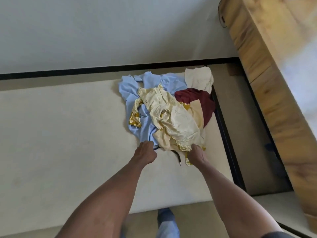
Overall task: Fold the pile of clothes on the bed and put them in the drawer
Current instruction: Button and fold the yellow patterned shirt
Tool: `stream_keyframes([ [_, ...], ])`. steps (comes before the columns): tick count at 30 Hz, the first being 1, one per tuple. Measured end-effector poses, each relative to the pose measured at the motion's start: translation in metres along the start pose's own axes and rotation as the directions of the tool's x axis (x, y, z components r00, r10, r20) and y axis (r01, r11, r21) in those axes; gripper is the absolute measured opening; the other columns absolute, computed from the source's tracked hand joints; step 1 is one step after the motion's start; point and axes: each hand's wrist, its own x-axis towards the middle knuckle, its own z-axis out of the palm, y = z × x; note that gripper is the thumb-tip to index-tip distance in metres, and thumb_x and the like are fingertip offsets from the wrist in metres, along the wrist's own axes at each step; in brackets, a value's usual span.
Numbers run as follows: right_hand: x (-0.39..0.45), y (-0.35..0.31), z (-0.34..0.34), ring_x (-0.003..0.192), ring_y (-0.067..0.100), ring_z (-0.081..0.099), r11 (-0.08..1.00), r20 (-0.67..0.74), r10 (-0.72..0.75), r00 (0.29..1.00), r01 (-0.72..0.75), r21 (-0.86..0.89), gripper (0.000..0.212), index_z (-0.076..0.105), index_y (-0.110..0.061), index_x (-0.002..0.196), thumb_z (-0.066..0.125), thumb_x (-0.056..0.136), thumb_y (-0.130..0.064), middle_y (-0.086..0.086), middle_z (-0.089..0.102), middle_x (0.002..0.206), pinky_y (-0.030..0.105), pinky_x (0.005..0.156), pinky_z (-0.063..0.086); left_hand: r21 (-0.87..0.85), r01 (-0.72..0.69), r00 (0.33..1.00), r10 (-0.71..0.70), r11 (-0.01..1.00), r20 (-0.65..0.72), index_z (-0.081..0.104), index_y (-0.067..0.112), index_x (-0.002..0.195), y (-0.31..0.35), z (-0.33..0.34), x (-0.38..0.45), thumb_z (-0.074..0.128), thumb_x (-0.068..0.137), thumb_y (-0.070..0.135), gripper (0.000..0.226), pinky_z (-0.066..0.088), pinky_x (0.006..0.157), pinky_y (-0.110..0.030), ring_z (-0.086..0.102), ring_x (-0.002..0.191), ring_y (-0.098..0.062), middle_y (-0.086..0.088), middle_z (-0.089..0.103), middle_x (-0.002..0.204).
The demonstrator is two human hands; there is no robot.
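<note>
— Gripping anything yet?

— Yes. My left hand [145, 152] has its fingers curled into the near hem of the blue shirt [133, 98]; my right hand [197, 154] pinches the near edge of the cream shirt [171, 115]. A dark cord [177, 158] lies on the bed [68, 134] between them.

— And the pile?

— By the bed's right edge, toward its far right corner. Cream lies on top of blue, a maroon piece [200, 100] lies just right of it, and a pale cloth [199, 78] sits farthest, near the wall [103, 31].

— The drawer?

— I can't tell; only a wooden cabinet [274, 74] stands beyond the right edge.
</note>
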Motion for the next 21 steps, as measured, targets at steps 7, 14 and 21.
stream_keyframes([
  [7,0.079,0.011,0.025,0.126,0.031,0.046,0.986,0.223,-0.100,0.970,0.127,-0.112,0.055,0.049,-0.026,0.140,0.047,0.088,-0.009,0.010,0.041,0.135,0.044,0.095,0.049,-0.020,0.052,0.999,-0.051,0.998,0.012,0.054,0.007,0.131,0.039,0.016,0.071,0.055,0.091,0.012,0.041,0.047,0.098,-0.039,0.047,0.130,-0.031,-0.012,0.051,0.141],
  [14,0.116,-0.001,0.090,0.136,0.035,0.019,0.926,0.379,-0.157,0.912,0.269,-0.263,0.056,0.040,-0.035,0.142,0.053,0.089,-0.022,0.011,0.016,0.148,0.050,0.110,0.028,0.020,0.068,0.997,-0.068,0.997,-0.025,0.052,0.004,0.134,0.037,0.039,0.101,0.055,0.091,0.009,0.043,0.044,0.098,-0.038,0.046,0.131,-0.029,-0.012,0.050,0.142],
  [21,0.114,-0.001,0.087,0.132,0.031,0.037,0.966,0.126,-0.149,0.981,0.172,-0.193,0.056,0.042,-0.009,0.140,0.052,0.085,-0.011,0.008,0.045,0.141,0.045,0.112,0.029,0.013,0.086,0.996,-0.086,0.996,-0.039,0.052,0.006,0.130,0.014,0.043,0.085,0.052,0.093,0.010,0.037,0.042,0.099,-0.037,0.046,0.129,-0.028,-0.010,0.051,0.138],
])
